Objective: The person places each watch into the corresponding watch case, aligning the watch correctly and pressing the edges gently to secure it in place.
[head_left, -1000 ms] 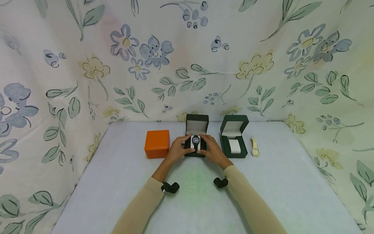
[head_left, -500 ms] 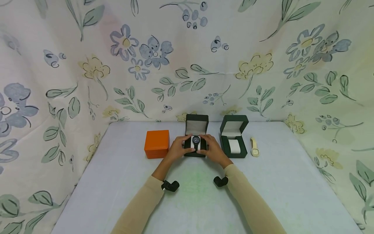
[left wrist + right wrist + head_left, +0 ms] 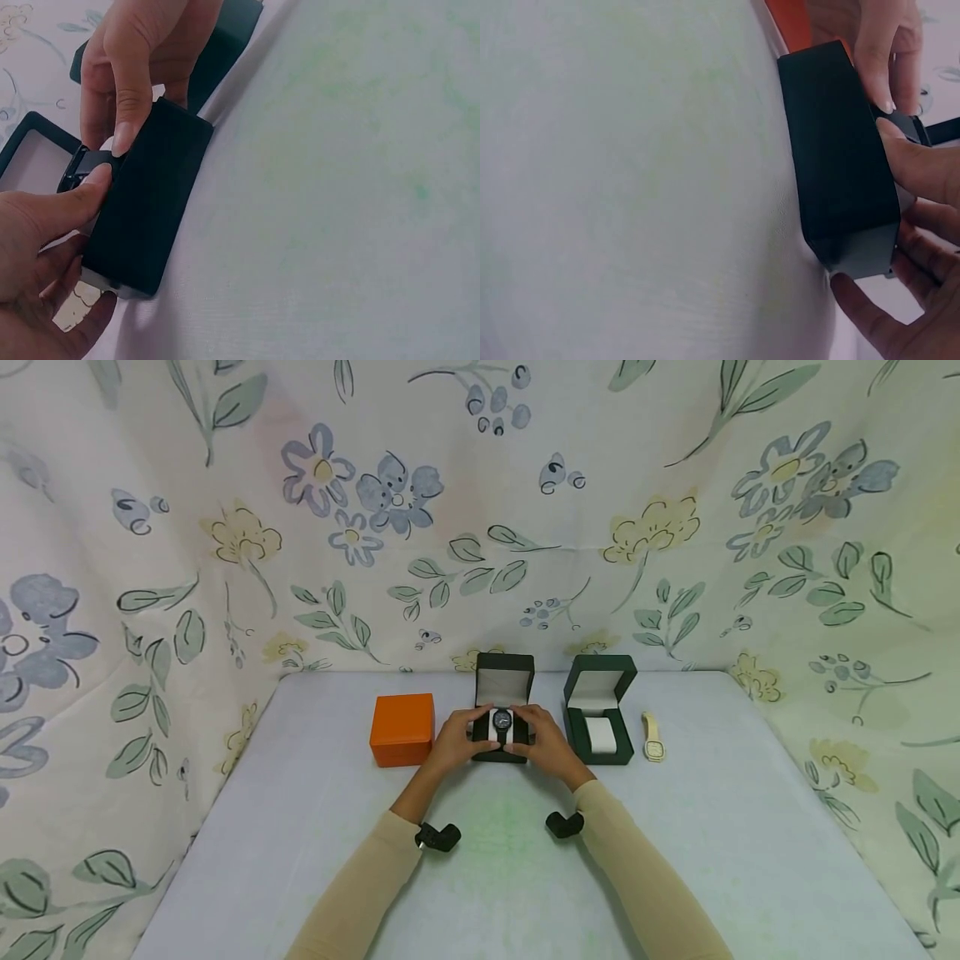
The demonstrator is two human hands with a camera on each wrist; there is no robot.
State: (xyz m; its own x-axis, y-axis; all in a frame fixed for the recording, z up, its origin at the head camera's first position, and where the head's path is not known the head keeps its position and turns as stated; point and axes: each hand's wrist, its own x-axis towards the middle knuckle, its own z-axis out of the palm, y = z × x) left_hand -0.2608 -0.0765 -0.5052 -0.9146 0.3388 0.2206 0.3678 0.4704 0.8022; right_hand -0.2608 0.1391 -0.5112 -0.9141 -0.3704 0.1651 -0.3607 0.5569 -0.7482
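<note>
The black watch (image 3: 502, 720), on its white cushion (image 3: 492, 725) in the black box (image 3: 154, 195), lies between my left hand (image 3: 453, 741) and right hand (image 3: 550, 745), both pinching the cushion, where uneven thumb pressure could tilt and wedge it.

Both hands (image 3: 453, 742) (image 3: 549, 743) hold a black watch (image 3: 502, 721) inside an open dark box (image 3: 504, 683).

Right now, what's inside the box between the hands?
A dark watch on a white cushion. Left hand and right hand hide parts; what lies beneath the cushion is hidden.
</note>
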